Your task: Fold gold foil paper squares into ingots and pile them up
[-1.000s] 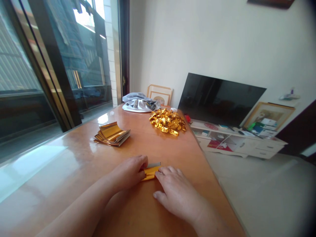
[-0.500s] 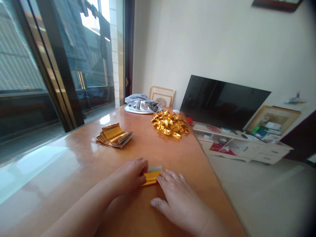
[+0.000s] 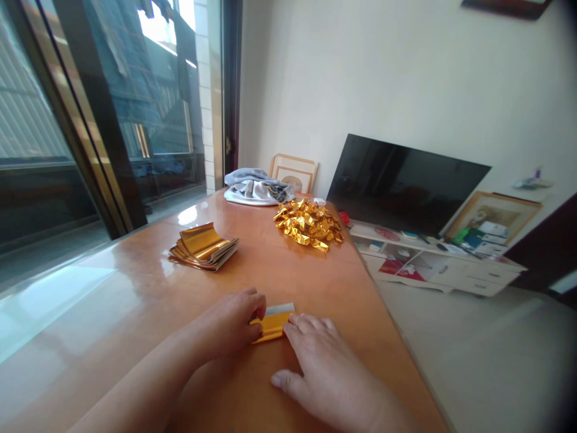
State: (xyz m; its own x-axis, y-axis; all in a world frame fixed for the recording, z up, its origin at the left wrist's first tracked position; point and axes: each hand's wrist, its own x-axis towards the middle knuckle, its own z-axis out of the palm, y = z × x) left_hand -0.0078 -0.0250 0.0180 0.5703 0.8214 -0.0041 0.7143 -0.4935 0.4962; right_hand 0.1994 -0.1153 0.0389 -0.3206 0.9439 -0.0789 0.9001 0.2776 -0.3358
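Note:
A sheet of gold foil paper (image 3: 271, 325), partly folded with a pale grey strip along its far edge, lies on the table in front of me. My left hand (image 3: 238, 319) has its thumb and curled fingers closed on the sheet's left end. Over at the right end, my right hand (image 3: 318, 355) rests its fingertips on the paper, fingers stretched out and thumb spread away on the tabletop. A stack of gold foil sheets (image 3: 205, 246) lies beyond my left hand. Farther off, a heap of folded gold foil pieces (image 3: 309, 225) sits near the table's right edge.
The glossy brown table (image 3: 252, 270) ends on the right above a pale floor. Bundled grey and white cloth (image 3: 256, 187) lies at its far end. Past it stand a framed picture (image 3: 293, 168), a large television (image 3: 406, 186) and a white cabinet (image 3: 451, 270). Glass doors (image 3: 135, 120) are on the left.
The view has shifted slightly. Both hands keep nearly the same place on the foil paper, and a little more of its gold face shows between them.

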